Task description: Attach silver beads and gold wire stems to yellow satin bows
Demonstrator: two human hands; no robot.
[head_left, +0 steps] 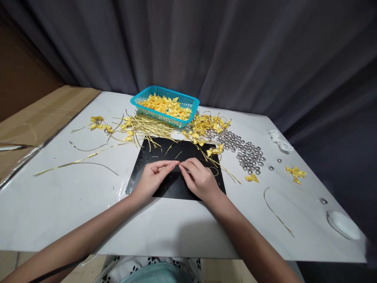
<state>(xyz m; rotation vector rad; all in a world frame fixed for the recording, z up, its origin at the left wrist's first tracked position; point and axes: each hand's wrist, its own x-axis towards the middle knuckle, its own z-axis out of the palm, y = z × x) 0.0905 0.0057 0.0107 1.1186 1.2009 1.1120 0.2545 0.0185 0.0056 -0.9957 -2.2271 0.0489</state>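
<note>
My left hand (154, 177) and my right hand (198, 179) rest together over a black mat (173, 184) in the middle of the white table (59, 204). Their fingertips meet in a pinch at the mat's centre, closed on something too small to make out. A bundle of gold wire ties (147, 127) lies just beyond the mat. A teal basket (165, 104) behind it holds several yellow ribbon bows. More yellow bows (206, 125) lie to its right.
A heap of silver beads (244, 151) spreads right of the mat, with stray beads and bows (296, 173) farther right. Loose gold wires (79, 159) trail left. A white oval object (343, 224) sits at the right edge. A cardboard box (35, 118) borders the left side.
</note>
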